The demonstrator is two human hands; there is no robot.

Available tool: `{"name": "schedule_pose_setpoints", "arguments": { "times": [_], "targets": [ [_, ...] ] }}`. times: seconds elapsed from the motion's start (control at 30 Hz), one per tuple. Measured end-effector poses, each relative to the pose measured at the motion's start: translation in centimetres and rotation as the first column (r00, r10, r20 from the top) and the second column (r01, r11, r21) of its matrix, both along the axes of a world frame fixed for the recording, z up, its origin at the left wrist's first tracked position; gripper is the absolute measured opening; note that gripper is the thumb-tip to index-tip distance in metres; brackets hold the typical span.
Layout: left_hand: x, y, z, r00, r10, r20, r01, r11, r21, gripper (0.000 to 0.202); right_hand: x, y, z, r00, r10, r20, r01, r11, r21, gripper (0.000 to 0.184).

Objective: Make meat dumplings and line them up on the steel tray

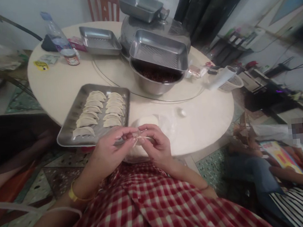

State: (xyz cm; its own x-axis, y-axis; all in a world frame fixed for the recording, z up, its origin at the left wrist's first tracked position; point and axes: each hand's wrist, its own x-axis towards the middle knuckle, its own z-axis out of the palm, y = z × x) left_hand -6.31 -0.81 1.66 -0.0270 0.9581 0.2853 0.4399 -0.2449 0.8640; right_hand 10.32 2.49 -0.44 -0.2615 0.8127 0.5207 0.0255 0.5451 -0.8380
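Both hands meet at the near edge of the round table [58, 86], pinching one pale dumpling [140, 138] between them. My left hand [109, 151] grips its left end with curled fingers, and my right hand [156, 145] pinches its right end. Just beyond them lies a stack of round white wrappers [148, 121]. A metal tray [72, 130] to the left holds several folded dumplings [97, 111] in two rows. Behind the wrappers, a steel bowl [151, 86] holds dark filling.
Empty metal trays [98, 40] and a big steel pot [132, 29] stand at the back, with a plastic bottle [53, 30] and a small jar [71, 57] at the far left. A white basket [233, 82] sits at the right edge. A person sits on the floor at right [293, 171].
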Motion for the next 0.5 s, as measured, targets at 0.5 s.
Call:
{"name": "schedule_pose_setpoints", "arguments": {
  "times": [0.5],
  "targets": [
    [0.55,0.68,-0.56,0.997,0.041,0.060,-0.045,0.996,0.071,0.012,-0.81,0.88,-0.13,0.993,-0.119,0.026,0.119,0.993,-0.001,0.006]
  ]
}}
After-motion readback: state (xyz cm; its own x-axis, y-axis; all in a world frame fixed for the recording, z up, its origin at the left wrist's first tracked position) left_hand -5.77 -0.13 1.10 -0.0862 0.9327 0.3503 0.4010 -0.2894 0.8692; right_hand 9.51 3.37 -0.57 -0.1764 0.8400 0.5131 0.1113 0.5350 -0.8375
